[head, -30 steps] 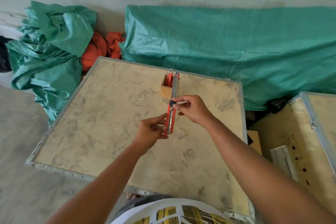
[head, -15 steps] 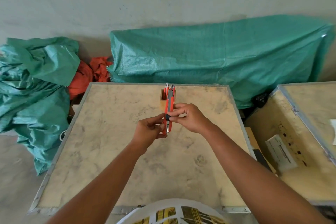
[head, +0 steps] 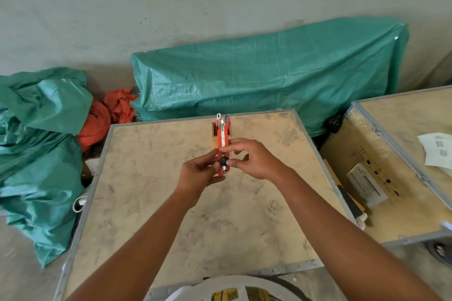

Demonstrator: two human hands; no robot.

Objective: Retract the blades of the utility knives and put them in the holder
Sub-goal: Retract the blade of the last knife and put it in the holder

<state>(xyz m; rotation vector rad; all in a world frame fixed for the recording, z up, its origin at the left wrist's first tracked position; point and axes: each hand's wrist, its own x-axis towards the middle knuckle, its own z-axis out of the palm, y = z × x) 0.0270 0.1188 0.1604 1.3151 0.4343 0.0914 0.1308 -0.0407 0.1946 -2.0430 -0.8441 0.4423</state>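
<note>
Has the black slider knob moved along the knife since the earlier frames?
Yes. The knob slid toward the person along the orange knife, away from the wooden holder.

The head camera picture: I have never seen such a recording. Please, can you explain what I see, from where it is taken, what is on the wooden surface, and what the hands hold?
There is no machine here. A person wears one camera on the head, which looks forward and down, so you see their own two bare arms reaching away from you.

The left hand and the right hand together hold one red utility knife above the wooden board. The right thumb rests at its black knob.

Behind the knife, a small wooden holder stands on the board, with other knives already sticking out of it.

Around the board lie green tarps, an orange cloth, and a second crate with papers.
</note>
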